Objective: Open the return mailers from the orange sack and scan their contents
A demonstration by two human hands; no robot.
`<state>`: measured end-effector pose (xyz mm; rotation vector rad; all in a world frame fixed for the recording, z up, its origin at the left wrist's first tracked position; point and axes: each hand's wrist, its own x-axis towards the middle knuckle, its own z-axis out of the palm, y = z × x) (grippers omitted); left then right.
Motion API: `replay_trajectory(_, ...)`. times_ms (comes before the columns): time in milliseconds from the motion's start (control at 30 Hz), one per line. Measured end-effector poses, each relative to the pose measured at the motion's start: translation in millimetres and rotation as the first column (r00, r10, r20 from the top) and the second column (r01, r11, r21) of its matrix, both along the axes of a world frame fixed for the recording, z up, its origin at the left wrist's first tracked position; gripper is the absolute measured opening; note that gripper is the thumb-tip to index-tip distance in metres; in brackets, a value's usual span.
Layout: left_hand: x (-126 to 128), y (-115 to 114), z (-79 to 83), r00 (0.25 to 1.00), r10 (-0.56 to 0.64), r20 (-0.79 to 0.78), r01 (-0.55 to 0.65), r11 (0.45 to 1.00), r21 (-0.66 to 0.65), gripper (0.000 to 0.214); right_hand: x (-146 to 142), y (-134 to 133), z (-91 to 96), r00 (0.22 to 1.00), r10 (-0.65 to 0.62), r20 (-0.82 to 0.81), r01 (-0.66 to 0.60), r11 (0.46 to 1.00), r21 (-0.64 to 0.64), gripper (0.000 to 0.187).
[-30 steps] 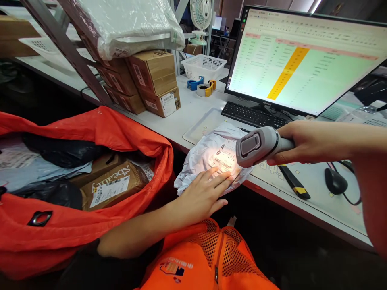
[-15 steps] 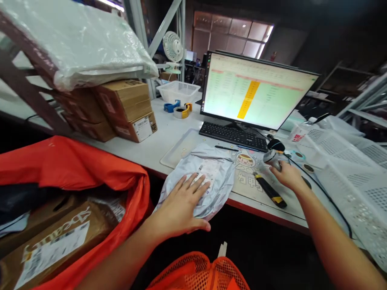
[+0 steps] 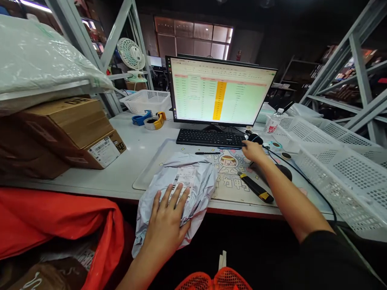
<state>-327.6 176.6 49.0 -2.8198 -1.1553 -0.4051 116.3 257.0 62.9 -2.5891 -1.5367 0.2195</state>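
Note:
A grey-white plastic mailing bag (image 3: 193, 173) with a printed label lies over the front edge of the desk, its lower part hanging past the edge. My left hand (image 3: 169, 215) rests on it, fingers spread, just below the label. Beyond the desk mat's cartoon print, my right hand (image 3: 253, 151) is closed near the right end of the keyboard (image 3: 208, 138). The barcode scanner in its grasp is almost wholly hidden by the fingers. A black-and-yellow utility knife (image 3: 256, 188) lies below that hand, and a black pen (image 3: 207, 153) lies above the bag.
A monitor (image 3: 193, 96) stands at the back. Tape dispensers (image 3: 154, 122) and cardboard boxes (image 3: 69, 129) are on the left. White perforated baskets (image 3: 341, 177) and a bottle (image 3: 273, 121) line the right. A red-orange sack (image 3: 60, 217) with parcels sits at lower left.
My view has turned rightward. My right hand has moved farther back with the scanner, toward the keyboard's end. My left hand stays spread on the mailing bag, slightly lower on it.

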Motion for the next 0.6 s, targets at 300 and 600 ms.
replay_trajectory(300, -5, 4, -6.0, 0.999, -0.030, 0.025, 0.029, 0.999, 0.037, 0.079, -2, 70, -50.4, 0.994, -0.048, -0.102, 0.037, 0.993, -0.110, 0.051)
replay_trajectory(600, 0, 2, -5.9, 0.997, -0.007, 0.071, 0.003, 0.998, 0.057, 0.075, -6, 93, -48.5, 0.994, -0.029, -0.101, 0.014, 0.990, -0.143, 0.052)
